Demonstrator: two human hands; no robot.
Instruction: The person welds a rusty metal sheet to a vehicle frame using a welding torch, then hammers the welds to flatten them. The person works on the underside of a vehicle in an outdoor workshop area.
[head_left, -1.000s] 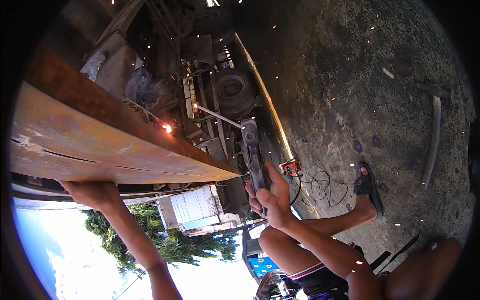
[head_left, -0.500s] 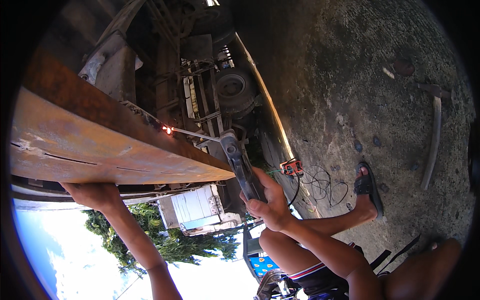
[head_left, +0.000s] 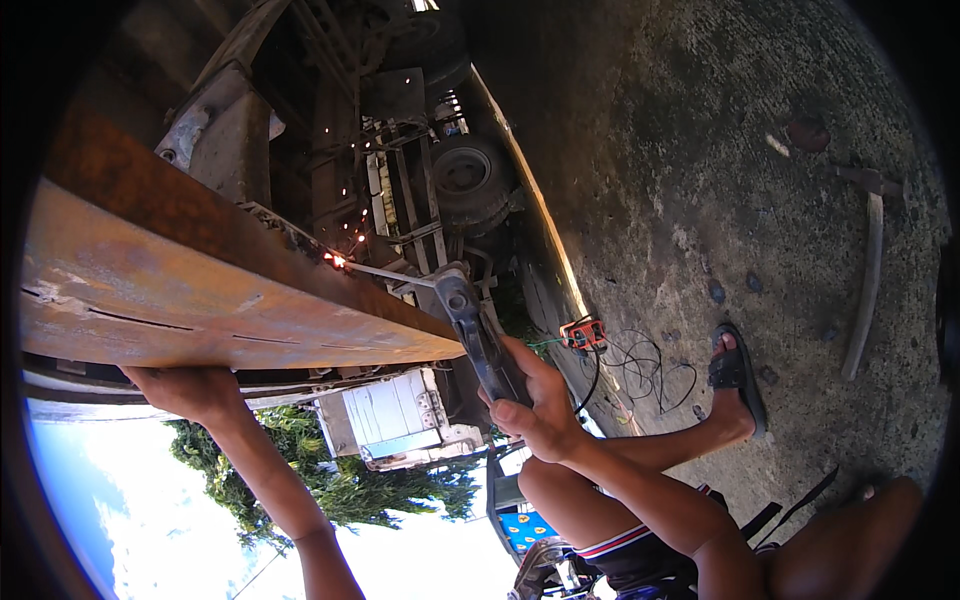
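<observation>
My left hand [head_left: 195,390] is closed round the lower edge of a rusty orange steel beam [head_left: 190,290], its fingertips hidden behind it. My right hand [head_left: 535,405] is wrapped round a black electrode holder [head_left: 475,330]. From the holder a thin pale rod [head_left: 390,275] reaches up-left to the beam's inner face, where a glowing point [head_left: 335,258] throws small orange sparks upward along a dark, rough seam.
A vehicle's underside with a dark wheel [head_left: 465,175] lies beyond the beam. An orange machine [head_left: 583,334] with tangled cables sits on the concrete floor [head_left: 690,150]. A hammer [head_left: 865,250] lies at the right, near my sandaled foot [head_left: 730,370].
My right hand, holder and rod have swung left since a second ago, bringing the rod's tip from mid-air onto the glowing spot, then barely moved. My left hand stays put.
</observation>
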